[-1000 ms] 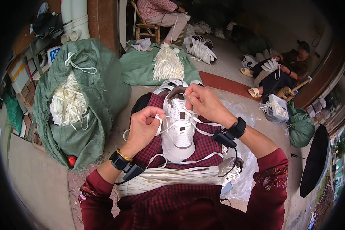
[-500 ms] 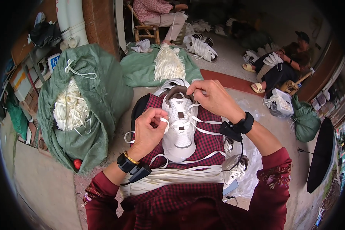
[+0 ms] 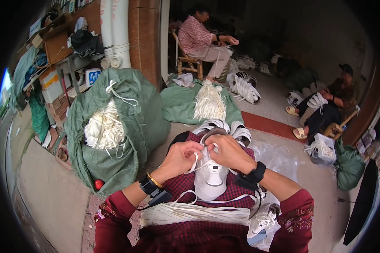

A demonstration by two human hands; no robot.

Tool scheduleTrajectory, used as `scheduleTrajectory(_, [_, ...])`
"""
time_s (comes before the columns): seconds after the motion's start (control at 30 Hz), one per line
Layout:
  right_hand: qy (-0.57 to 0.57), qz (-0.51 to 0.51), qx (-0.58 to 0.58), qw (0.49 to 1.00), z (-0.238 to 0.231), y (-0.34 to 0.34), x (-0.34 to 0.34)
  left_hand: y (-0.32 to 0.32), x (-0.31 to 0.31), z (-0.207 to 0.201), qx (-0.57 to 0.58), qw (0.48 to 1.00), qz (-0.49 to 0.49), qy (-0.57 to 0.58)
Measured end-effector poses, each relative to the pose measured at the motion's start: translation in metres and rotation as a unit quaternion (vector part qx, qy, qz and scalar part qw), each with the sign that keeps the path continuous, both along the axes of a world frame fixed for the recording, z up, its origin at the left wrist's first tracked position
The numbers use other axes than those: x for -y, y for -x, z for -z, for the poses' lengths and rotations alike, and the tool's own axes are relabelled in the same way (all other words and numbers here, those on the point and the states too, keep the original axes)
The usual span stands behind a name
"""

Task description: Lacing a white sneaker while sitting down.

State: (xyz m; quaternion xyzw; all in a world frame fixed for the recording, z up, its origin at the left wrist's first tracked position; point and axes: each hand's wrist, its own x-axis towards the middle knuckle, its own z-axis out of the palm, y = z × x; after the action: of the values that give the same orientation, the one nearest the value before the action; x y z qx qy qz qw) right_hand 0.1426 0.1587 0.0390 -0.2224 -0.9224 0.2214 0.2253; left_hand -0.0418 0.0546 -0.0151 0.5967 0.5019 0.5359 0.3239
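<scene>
At the left we are seeing a bulging dark-green woven sack (image 3: 138, 139) gaping open around a tangle of flat white laces (image 3: 104, 128); it is staying put, only sitting lower because the view is tilting up. Next, the left hand (image 3: 179, 158) is pinching a narrow white lace (image 3: 195, 162) between thumb and forefinger, its other fingers curling in. In the middle, a white low-cut shoe with a brown padded collar (image 3: 210, 184) is lying toe toward the wearer on a red-and-black checked cloth (image 3: 172, 186), a thick flat bundle of white laces (image 3: 194, 214) stretching across the lap below. The right hand (image 3: 232, 154) is no longer hanging over the collar's right side: it is crossing above the tongue and nearly meeting the left fingertips. Its fingers are bunching narrowly, white showing beside them, but we cannot tell whether they are gripping lace. We are judging that both hands are now working one spot at the tongue. Further right, a second white shoe with loose laces (image 3: 264, 218) is resting apart from the hands
</scene>
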Motion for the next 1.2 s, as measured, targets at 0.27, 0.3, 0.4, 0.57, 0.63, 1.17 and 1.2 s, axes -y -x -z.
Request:
scheduleTrajectory(0.27, [0.057,0.005,-0.02,0.998,0.004,0.0,0.005,-0.003,-0.001,-0.004,-0.089,0.993,-0.004,-0.076])
scheduleTrajectory(0.3, [0.056,0.015,-0.003,0.998,0.004,-0.001,0.005,-0.004,-0.001,-0.005,-0.144,0.98,-0.005,-0.135])
scheduleTrajectory(0.4, [0.079,0.024,-0.015,0.996,0.005,0.001,0.008,0.002,-0.004,-0.012,-0.175,0.97,0.001,-0.168])
scheduleTrajectory(0.57, [0.093,0.039,0.007,0.995,0.009,0.004,0.008,0.016,-0.018,-0.026,-0.304,0.938,0.139,-0.09])
scheduleTrajectory(0.63, [0.096,0.005,-0.019,0.995,0.01,0.003,0.006,0.019,-0.02,-0.029,-0.308,0.928,0.145,-0.151])
scheduleTrajectory(1.17, [-0.159,-0.04,0.073,0.984,-0.007,-0.005,0.009,0.021,-0.025,-0.005,-0.31,0.911,0.098,-0.253])
scheduleTrajectory(1.2, [-0.166,0.016,0.101,0.981,-0.016,-0.013,0.007,0.02,-0.025,-0.005,-0.304,0.914,0.09,-0.255])
